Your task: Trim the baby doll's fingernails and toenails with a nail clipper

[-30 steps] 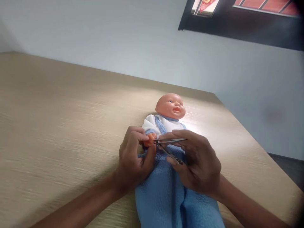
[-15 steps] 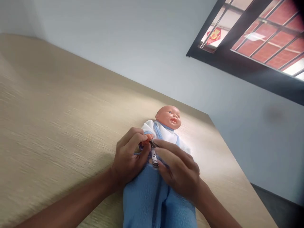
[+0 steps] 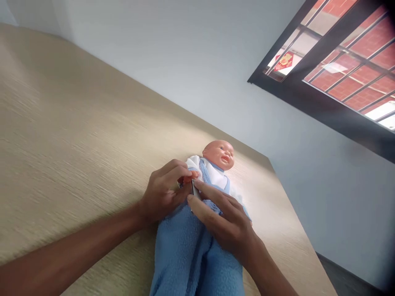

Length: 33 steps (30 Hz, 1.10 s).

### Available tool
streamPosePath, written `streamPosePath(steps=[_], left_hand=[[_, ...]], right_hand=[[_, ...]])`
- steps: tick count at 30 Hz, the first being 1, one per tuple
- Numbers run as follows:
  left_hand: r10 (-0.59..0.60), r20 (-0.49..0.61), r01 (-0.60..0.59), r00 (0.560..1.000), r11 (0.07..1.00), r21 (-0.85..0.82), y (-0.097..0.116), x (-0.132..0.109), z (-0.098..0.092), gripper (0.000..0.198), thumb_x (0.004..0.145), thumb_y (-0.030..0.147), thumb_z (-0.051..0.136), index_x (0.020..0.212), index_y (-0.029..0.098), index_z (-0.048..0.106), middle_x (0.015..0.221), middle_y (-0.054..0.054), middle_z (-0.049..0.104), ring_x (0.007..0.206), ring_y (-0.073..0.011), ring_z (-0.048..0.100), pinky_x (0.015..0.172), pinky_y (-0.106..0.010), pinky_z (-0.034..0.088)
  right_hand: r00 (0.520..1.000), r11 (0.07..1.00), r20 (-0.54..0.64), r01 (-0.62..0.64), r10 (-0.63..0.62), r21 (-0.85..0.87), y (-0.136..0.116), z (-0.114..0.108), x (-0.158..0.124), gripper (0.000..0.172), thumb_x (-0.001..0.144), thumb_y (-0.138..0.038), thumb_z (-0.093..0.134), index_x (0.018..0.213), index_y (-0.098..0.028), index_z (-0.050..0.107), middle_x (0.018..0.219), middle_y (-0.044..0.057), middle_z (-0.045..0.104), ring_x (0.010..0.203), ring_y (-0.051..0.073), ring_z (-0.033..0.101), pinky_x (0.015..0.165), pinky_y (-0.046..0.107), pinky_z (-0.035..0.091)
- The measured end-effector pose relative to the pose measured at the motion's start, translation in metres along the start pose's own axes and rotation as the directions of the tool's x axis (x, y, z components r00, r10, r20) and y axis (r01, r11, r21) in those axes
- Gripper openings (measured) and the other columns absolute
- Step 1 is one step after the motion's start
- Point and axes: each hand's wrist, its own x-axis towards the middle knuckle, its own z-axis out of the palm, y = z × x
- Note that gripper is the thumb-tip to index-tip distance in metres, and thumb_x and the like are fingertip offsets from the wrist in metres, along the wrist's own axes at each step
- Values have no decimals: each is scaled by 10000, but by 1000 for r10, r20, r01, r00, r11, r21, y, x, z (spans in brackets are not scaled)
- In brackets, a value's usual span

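A baby doll (image 3: 218,154) lies on its back, dressed in a white top and fuzzy blue overalls (image 3: 182,246). My left hand (image 3: 166,187) pinches the doll's small hand (image 3: 190,177) between thumb and fingers. Between the thumb and fingers of my right hand (image 3: 226,218) is a nail clipper (image 3: 195,189), its end close against the doll's fingers. Most of the clipper is covered by my right fingers. Whether its jaws touch the doll's fingertips I cannot tell.
The doll rests on a light wooden table (image 3: 77,135) whose far edge meets a pale wall (image 3: 160,53). At the upper right is a dark-framed window (image 3: 311,61) with bars. The table's right edge runs down beside the doll.
My right hand has shifted its grip on the nail clipper: the lever with the printed face, visible before, is now hidden. The left hand still holds the doll's hand. The camera view has tilted slightly.
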Motion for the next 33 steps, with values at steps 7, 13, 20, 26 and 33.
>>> streamPosePath(steps=[7, 13, 20, 26, 33], left_hand=[[-52, 7, 51, 999, 998, 21, 2, -2, -1, 178, 906, 92, 710, 860, 201, 576, 857, 0, 656, 803, -133, 675, 742, -255, 585], [-93, 26, 91, 995, 994, 52, 7, 0, -3, 162, 927, 133, 715, 852, 202, 589, 808, 8, 662, 741, -123, 638, 700, -249, 558], [-78, 30, 77, 996, 996, 47, 7, 1, -4, 220, 845, 31, 714, 839, 205, 579, 815, 15, 658, 780, -131, 658, 728, -253, 565], [-107, 28, 106, 994, 994, 32, 5, -1, -4, 206, 847, 50, 733, 841, 205, 598, 812, 10, 651, 772, -145, 674, 738, -283, 585], [-109, 22, 108, 994, 994, 18, 6, -1, -3, 196, 867, 86, 768, 850, 203, 612, 818, 12, 646, 759, -138, 654, 730, -285, 582]], right_hand=[[963, 975, -207, -136, 172, 176, 5, 13, -10, 337, 971, -113, 673, 1300, -169, 627, 1137, 109, 766, 1030, 207, 765, 826, 314, 675], [936, 949, -258, -171, 240, 265, 7, 17, -12, 417, 925, -105, 732, 1315, -202, 621, 1135, 99, 777, 1041, 220, 768, 809, 348, 683], [975, 963, -148, -129, 167, 238, 6, 14, -7, 244, 976, -85, 660, 1212, -147, 657, 1214, 114, 768, 1079, 172, 766, 853, 275, 669], [986, 982, -113, -104, 123, 157, 3, 10, -8, 195, 1008, -47, 595, 1126, -168, 693, 1238, 98, 763, 1004, 161, 770, 824, 290, 655], [1000, 999, 6, 2, -2, 37, 2, 2, 1, 231, 1019, -39, 533, 1149, -177, 663, 1209, 153, 740, 853, 175, 729, 712, 324, 612]])
